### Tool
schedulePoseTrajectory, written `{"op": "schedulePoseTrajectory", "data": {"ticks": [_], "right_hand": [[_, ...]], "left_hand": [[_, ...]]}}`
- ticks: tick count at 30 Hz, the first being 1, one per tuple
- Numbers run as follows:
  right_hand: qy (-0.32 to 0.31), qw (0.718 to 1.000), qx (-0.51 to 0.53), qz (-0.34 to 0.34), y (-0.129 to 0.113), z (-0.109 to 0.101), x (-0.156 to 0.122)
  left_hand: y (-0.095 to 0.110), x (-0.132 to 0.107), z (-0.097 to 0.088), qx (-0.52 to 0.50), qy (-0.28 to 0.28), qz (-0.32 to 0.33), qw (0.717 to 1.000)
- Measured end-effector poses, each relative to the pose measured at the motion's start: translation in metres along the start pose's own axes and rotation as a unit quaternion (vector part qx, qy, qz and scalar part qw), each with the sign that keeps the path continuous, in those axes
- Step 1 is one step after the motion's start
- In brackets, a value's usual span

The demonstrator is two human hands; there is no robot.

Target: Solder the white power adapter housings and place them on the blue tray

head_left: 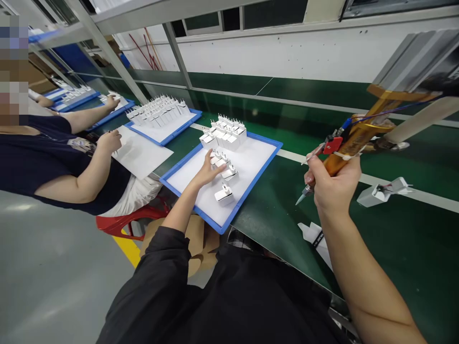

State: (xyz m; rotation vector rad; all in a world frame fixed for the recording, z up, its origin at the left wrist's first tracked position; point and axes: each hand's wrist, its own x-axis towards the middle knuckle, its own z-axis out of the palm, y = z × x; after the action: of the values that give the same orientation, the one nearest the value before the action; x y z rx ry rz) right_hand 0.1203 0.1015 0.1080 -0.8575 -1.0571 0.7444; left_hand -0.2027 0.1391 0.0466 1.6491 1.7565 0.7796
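My left hand [207, 171] is over the blue-rimmed tray [256, 177], its thumb and forefinger apart around one of the small white housings [229, 173] in a short row. Whether the fingertips touch it is hard to see. A single white housing [224, 194] stands nearer me, and a tighter block of white housings [224, 132] fills the tray's far side. My right hand [333, 181] is wrapped round an amber glue dispenser [342, 155] with a red switch. Its pale needle tip [302, 197] points down above the green bench.
On the green bench [272, 224] at right lie an opened white housing [382, 192] with wires and a white tube with a black label [317, 239]. Left, a co-worker [82, 157] sits by another filled tray [163, 117] and a white sheet [143, 152]. A metal frame crosses above.
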Motion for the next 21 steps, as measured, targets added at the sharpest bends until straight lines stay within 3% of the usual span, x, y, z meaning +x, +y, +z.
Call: {"op": "schedulePoseTrajectory", "data": {"ticks": [6,14,21], "right_hand": [[-0.019,1.0,-0.025,-0.002,0.0,-0.002,0.001],[-0.013,0.999,-0.029,0.013,-0.003,-0.001,0.001],[-0.014,1.0,-0.02,0.01,-0.003,-0.001,0.001]], "left_hand": [[0.012,0.003,-0.002,0.1,-0.098,0.05,0.989],[0.015,0.005,0.01,0.126,-0.002,0.038,0.991],[0.026,0.001,0.017,0.199,-0.018,0.011,0.98]]}}
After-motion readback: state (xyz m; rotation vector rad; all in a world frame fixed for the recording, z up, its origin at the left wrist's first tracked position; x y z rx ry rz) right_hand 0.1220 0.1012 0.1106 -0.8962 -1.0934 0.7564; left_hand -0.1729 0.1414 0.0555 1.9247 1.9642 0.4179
